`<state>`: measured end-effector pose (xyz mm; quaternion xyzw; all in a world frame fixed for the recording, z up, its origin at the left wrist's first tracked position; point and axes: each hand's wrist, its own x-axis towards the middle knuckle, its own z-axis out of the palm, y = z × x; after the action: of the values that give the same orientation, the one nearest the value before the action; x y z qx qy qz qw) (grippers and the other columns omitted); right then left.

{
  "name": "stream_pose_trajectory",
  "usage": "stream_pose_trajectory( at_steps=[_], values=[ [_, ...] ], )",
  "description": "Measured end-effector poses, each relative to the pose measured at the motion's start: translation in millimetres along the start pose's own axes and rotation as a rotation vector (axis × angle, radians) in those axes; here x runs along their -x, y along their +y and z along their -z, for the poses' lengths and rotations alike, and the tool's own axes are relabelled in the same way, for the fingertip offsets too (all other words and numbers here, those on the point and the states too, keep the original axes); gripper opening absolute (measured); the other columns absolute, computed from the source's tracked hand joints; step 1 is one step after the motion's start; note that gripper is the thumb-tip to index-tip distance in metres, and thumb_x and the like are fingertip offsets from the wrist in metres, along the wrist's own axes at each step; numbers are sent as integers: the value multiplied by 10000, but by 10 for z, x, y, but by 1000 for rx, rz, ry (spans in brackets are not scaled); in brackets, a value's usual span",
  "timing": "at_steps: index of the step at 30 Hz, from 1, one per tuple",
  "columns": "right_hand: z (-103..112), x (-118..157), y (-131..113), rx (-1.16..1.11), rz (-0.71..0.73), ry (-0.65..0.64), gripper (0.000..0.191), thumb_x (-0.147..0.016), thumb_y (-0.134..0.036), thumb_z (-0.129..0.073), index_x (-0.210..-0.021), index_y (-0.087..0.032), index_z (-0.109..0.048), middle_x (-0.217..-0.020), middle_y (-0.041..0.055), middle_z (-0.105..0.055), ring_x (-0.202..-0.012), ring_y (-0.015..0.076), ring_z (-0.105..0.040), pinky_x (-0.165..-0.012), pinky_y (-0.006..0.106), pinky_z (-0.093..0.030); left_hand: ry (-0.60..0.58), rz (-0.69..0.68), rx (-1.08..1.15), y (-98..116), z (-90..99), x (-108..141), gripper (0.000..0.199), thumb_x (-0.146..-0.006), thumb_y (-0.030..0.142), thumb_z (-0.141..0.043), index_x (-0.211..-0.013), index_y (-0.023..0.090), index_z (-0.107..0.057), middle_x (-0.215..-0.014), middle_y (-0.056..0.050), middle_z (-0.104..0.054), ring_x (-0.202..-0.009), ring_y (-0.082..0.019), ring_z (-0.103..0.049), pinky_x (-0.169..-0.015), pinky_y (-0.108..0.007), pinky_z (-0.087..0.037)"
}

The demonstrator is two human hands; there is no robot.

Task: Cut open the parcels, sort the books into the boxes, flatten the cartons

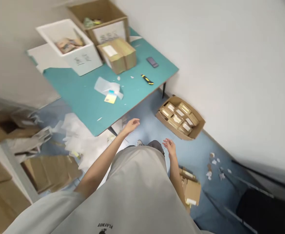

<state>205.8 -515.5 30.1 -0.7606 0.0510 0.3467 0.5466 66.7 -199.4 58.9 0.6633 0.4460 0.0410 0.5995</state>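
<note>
Both of my hands hang in the air in front of my body, with nothing in them. Just off the table's near edge is my left hand point(132, 125), its fingers loosely stretched. My right hand point(169, 145) is farther right with fingers apart, below a low open carton point(193, 135) on the floor that holds several small brown boxes point(177, 119). On the teal table point(81, 94) lie a yellow-and-black utility knife point(147, 79), a dark phone point(152, 62), a clear plastic bag point(105, 85) and a yellow card point(110, 98). A taped cardboard box point(120, 60) sits behind them.
A white bin point(84, 61) and a large open carton point(108, 32) stand at the table's back. White packing material point(84, 143) and cardboard point(52, 172) cover the left floor. Paper scraps point(214, 161), a small carton point(192, 191) and a dark chair point(259, 208) are right.
</note>
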Motion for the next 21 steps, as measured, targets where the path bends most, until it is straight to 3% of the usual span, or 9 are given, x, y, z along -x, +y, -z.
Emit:
stream_pose_trajectory(
  at_steps=[2,4,7,11,14,17,21],
  values=[
    [-442,-177,-327,111,35,-129,534,-657,-639,-784,-994,-240,-674,-990,82,-796,-869,231,-782,-842,368,-606,253,58,-8,-261,760,-164,647,-881,298,-779,-1431,20,-582,-1621,-278,-495,-1534,-389,-434,-1286,-468,-320],
    [-834,-334,-646,225,69,-245,483,-685,-607,-800,-976,-237,-693,-963,77,-802,-844,223,-783,-823,354,-605,466,137,-77,-582,1380,-297,852,-886,326,-801,-1551,-36,-409,-1771,-317,-150,-1655,-451,-82,-1343,-522,-95],
    [-1368,-585,-1098,354,120,-339,378,-728,-508,-824,-962,-233,-714,-932,57,-808,-805,199,-774,-811,332,-605,515,337,-216,-1087,1900,-496,1243,-730,394,-954,-1639,-49,-231,-1758,-364,104,-1624,-539,143,-1304,-634,63],
    [-2147,-927,-1647,480,205,-409,331,-784,-455,-812,-1015,-236,-722,-951,37,-803,-831,186,-765,-863,325,-604,525,414,-248,-1609,2028,-722,1483,-537,441,-1051,-1690,31,-213,-1759,-333,176,-1602,-567,227,-1269,-715,123],
    [-2911,-1174,-2040,617,338,-469,382,-828,-498,-788,-1092,-232,-713,-973,43,-792,-847,198,-760,-892,347,-605,540,409,-217,-1830,2025,-817,1572,-404,400,-1089,-1700,85,-257,-1769,-296,176,-1606,-564,236,-1256,-732,163],
    [-3840,-1410,-2372,791,434,-472,511,-853,-497,-808,-1249,-197,-692,-990,52,-787,-798,199,-743,-901,369,-606,489,458,-166,-1905,2052,-855,1627,-339,365,-1097,-1706,85,-262,-1771,-277,186,-1597,-570,253,-1247,-716,202],
    [-5010,-1606,-2643,954,392,-513,647,-864,-405,-876,-1378,-92,-638,-974,82,-783,-784,204,-695,-883,395,-614,401,542,-166,-1849,2111,-877,1648,-392,411,-1085,-1728,62,-184,-1769,-267,201,-1586,-566,280,-1244,-683,225]
  ],
)
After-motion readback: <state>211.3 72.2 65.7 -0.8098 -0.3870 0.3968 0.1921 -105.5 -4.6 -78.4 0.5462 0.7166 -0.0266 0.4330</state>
